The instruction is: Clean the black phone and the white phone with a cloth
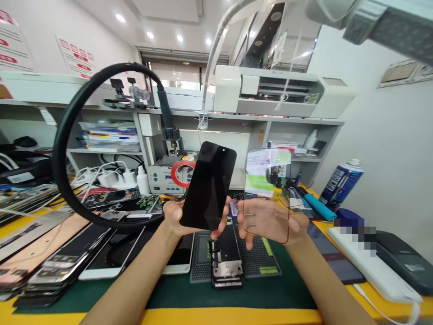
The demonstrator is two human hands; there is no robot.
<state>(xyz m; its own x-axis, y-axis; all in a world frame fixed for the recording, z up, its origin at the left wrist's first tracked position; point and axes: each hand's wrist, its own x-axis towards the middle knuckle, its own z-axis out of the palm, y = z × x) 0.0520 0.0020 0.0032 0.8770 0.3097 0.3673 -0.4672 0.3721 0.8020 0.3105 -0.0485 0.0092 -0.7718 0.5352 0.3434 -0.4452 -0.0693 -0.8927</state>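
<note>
Hands: the left hand [173, 216] is closed around the lower part of 1 black phone panel [209, 187], thumb at its left edge and fingertips at its right edge. The right hand [275, 219] grips 1 clear pane [267, 180] by its lower part, thumb near the right edge, fingers slightly parted and visible through the pane, with fingertips at the left edge.

Position of held items: the panel and the pane are raised above the bench, side by side and apart. The panel is tilted, its dark glossy face towards the wearer; 1 small light dot shows near its upper edge. The pane has a thin dark rim and stands nearly upright.

Work surface: 1 opened phone body [227, 259], inner parts exposed, lies below and between the hands on a grey perforated mat [259, 257]. That mat rests on a green mat [270, 295] over a yellow bench [216, 316].

Surroundings: a black hose [61, 149] loops at left. A red tape roll [175, 174] is just beside the panel. A blue spray can [341, 183] stands, leaning in view, at right, near a turquoise roll [320, 206].
</note>
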